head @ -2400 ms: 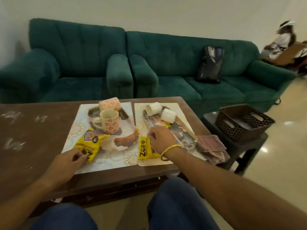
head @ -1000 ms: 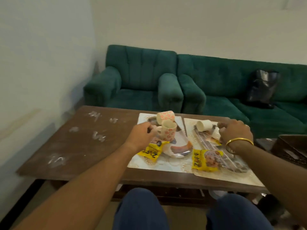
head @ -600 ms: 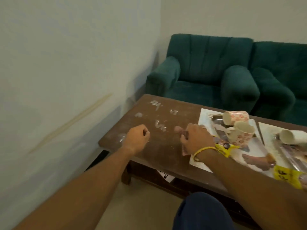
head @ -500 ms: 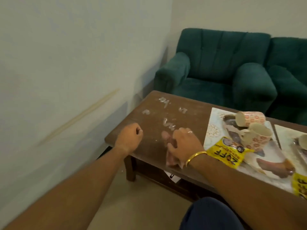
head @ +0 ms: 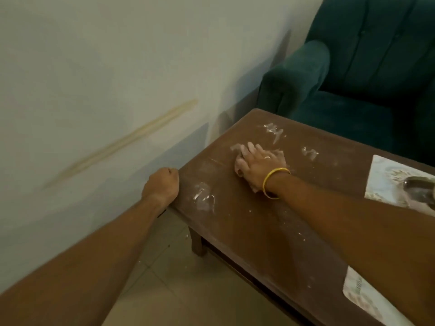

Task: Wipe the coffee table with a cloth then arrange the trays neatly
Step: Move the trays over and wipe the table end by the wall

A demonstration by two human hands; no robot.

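The right hand (head: 260, 164) has slid farther across the surface (head: 247, 222), fingers spread flat, pressing the cloth (head: 239, 162) beneath its palm. The left hand (head: 162, 184) is fisted against the surface's near corner.

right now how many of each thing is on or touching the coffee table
hands: 2, left fisted at the corner, right flat on the cloth
cloth: 1
white smudges still visible: 3
placemats: 2
total: 8

Right hand (head: 259, 164) on cloth (head: 237, 164) on coffee table (head: 247, 227); armchair (head: 353, 74) behind.
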